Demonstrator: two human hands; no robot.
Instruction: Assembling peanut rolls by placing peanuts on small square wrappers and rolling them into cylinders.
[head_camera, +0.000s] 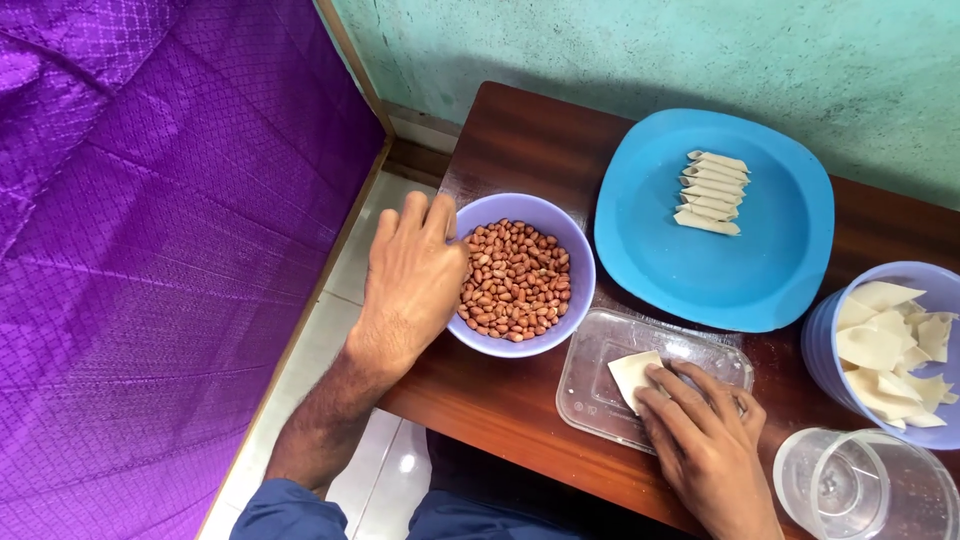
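My left hand (410, 275) lies against the left side of a lilac bowl (575, 300) full of red-skinned peanuts (515, 280), fingers over the rim, thumb hidden. My right hand (705, 435) presses fingertips flat on a pale square dough sheet (632, 374) that lies on an upturned clear plastic lid (590, 385). Behind them a blue plate (770, 250) carries a row of several folded dough pieces (712, 192).
A lilac tub (820, 345) of cut dough squares (890, 350) stands at the right edge, a clear plastic cup (860, 495) in front of it. The dark wooden table (500, 400) meets a green wall behind. Purple fabric (150, 250) hangs at left over a white tiled floor.
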